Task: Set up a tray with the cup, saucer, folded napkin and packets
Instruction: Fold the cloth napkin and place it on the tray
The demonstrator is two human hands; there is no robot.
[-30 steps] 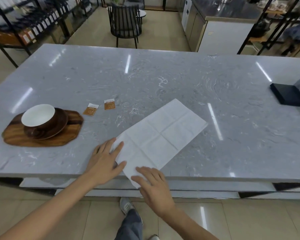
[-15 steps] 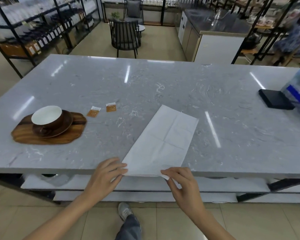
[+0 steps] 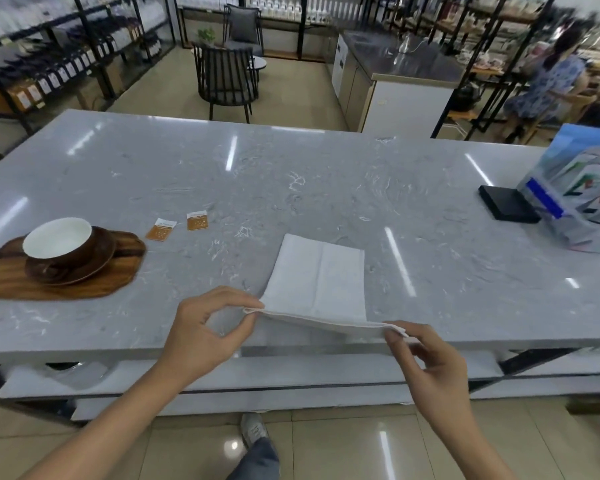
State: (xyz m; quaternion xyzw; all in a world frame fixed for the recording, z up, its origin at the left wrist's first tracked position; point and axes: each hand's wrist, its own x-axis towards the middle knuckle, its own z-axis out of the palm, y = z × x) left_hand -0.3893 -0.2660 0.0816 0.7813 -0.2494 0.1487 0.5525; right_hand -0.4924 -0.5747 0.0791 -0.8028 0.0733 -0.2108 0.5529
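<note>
A white napkin (image 3: 317, 277) lies on the grey marble table, its near edge lifted off the surface. My left hand (image 3: 207, 329) pinches the near left corner and my right hand (image 3: 426, 363) pinches the near right corner. At the left a wooden tray (image 3: 11, 280) carries a brown saucer (image 3: 99, 265) with a brown cup (image 3: 61, 242), white inside, standing on it. Two orange packets (image 3: 161, 230) (image 3: 197, 220) lie flat on the table just right of the tray.
A black flat box (image 3: 508, 203) and a clear stand of leaflets (image 3: 579, 192) sit at the table's right end. The table's front edge (image 3: 326, 346) runs under my hands. Beyond the table are a dark chair (image 3: 226, 79), shelves, a counter and a seated person.
The napkin was spread open and slanted; my hands have taken its near corners and raised that edge, and it now lies squarer and shorter on the table. The camera has tilted up.
</note>
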